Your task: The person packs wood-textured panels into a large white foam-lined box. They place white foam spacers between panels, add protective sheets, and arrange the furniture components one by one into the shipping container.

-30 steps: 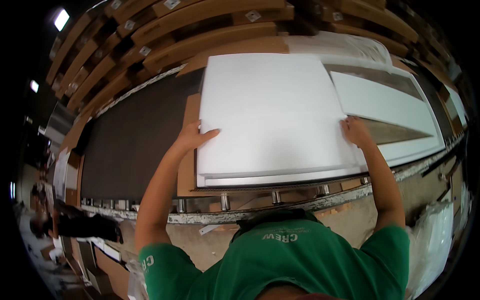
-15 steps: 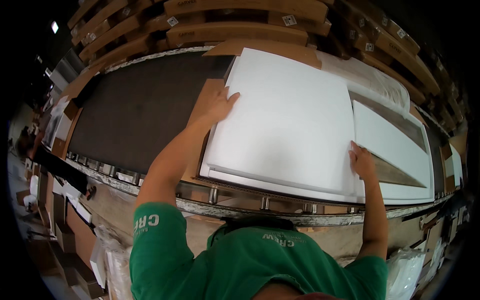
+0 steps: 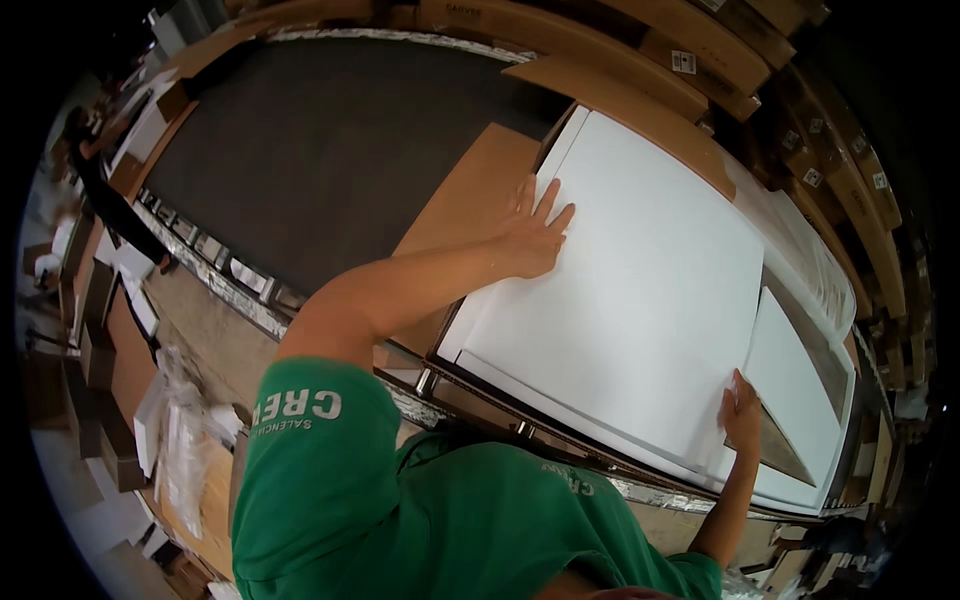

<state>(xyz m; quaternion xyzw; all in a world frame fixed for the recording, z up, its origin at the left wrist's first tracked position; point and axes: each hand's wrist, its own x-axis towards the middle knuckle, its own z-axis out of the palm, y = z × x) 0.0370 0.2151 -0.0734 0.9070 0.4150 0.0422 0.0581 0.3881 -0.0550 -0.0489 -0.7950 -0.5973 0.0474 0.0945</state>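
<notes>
- Resting over the left edge of the white panel, the left hand lies open, its fingers spread.
- The right hand touches the panel's right edge; I cannot tell whether it grips.
- The panel lies in an opened cardboard box on a roller conveyor.
- Just right of it lies a pointed white piece.

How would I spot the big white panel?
Find the long dark surface, then the cardboard box right of it. There lies the white panel, left hand on its left side, right hand by its right edge. Unlike the narrower white piece alongside, it is broad, roughly rectangular.
</notes>
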